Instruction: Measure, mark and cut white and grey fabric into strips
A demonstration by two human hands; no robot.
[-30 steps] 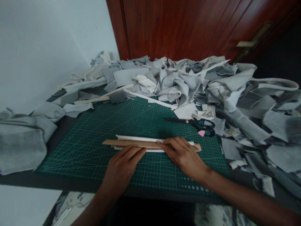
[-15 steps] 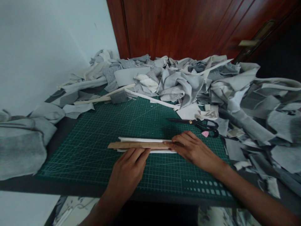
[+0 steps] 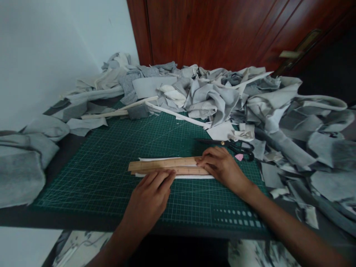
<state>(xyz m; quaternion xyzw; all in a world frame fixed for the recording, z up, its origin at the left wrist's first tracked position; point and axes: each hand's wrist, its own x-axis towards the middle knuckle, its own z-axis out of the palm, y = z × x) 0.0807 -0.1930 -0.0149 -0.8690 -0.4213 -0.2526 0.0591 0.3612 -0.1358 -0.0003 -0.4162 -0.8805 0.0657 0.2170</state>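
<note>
Two flat wooden rulers, with marks along them, lie side by side over a white fabric strip [image 3: 194, 177]. Its edges show beyond both of them. My left hand [image 3: 151, 196] has its closed fingertips pressed on the nearer ruler [image 3: 191, 170]. The farther ruler [image 3: 161, 163] is pinched near its right end by my right hand [image 3: 221, 165], whose fingers are closed. That hand hides the rulers' right ends. Under everything is a green gridded cutting mat [image 3: 111, 185]. Black scissors [image 3: 222, 143] lie just behind my right hand, with a small pink piece [image 3: 239, 157] by the handles.
Grey and off-white fabric scraps [image 3: 214, 100] are heaped along the back and right of the table. Folded grey fabric [image 3: 19, 178] sits at the left. Narrow pale strips [image 3: 178, 115] cross the mat's far edge. Behind stand a wooden door [image 3: 211, 33] and a white wall [image 3: 55, 48].
The farther ruler has shifted away from me with my right hand, so the nearer ruler now shows more. My left hand stays on the nearer ruler. The camera view has shifted slightly.
</note>
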